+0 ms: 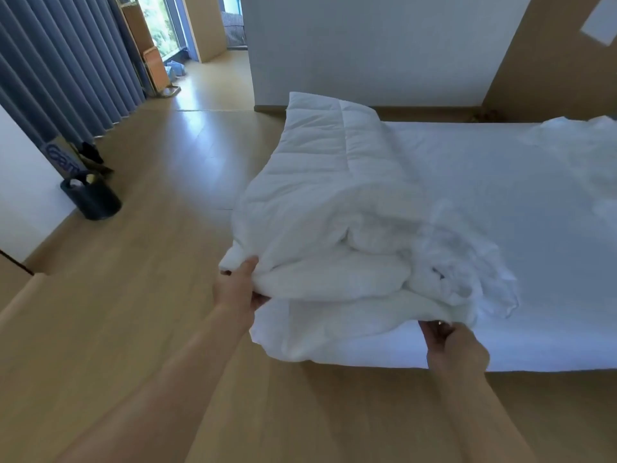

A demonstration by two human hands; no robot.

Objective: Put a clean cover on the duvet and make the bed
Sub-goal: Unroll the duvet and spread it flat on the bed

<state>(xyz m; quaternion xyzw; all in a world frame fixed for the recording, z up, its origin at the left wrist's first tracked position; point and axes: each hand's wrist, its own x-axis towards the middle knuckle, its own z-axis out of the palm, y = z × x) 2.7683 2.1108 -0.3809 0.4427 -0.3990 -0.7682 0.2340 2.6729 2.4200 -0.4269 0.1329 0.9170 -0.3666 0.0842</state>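
A: Where is the duvet?
B: The duvet [334,212] is white and quilted, folded into a thick stack on the left end of the bed [500,182]. Its near corner hangs over the mattress edge. A thin crumpled cloth [467,269] touches its right side.
A: Hands?
B: At the stack's left side, the left hand [237,289] has its thumb on top of the middle fold. Its fingers are curled beneath, pinching that layer. At the front edge, the right hand [450,342] has fingers curled up under the bottom fold, tips hidden by fabric.
A: Surroundings?
B: The sheet lies flat rightward, with a second rumpled white heap [584,145] at the far end. There is wooden floor [133,295], a dark bin [90,198] by the left wall, and grey-blue curtains [66,61] beyond.
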